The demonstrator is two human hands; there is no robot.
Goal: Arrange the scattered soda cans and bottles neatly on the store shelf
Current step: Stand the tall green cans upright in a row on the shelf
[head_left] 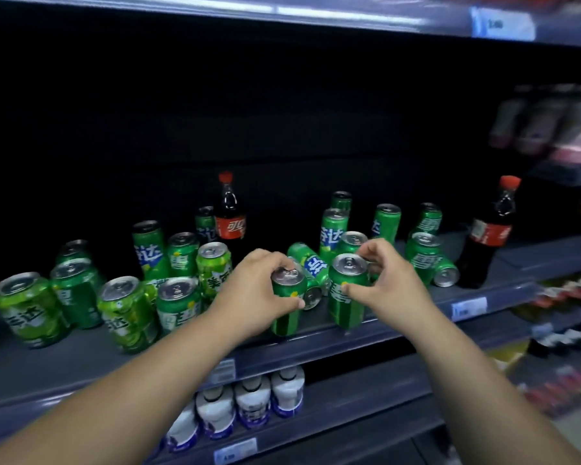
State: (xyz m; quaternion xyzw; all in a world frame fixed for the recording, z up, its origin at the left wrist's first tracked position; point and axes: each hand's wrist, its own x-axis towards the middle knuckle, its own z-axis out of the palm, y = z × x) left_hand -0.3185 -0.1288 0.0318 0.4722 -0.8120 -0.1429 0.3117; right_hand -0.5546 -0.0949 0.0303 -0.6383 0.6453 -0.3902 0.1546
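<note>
L hand (259, 292): wrapped left can (285, 320), left of lying can (312, 263).
R hand (388, 283): wrapped right can (344, 313), right of it.
Feel: prob. stiff, slick; hold sidewalls.

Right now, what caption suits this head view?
Left hand grips the left green can, right hand the right green can, on a cluttered store shelf.

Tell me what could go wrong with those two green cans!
The left hand and right hand each grip a green can, the left can and right can, near the front edge of the shelf; a slip might drop one. The tipped can behind them might roll if bumped.
</note>
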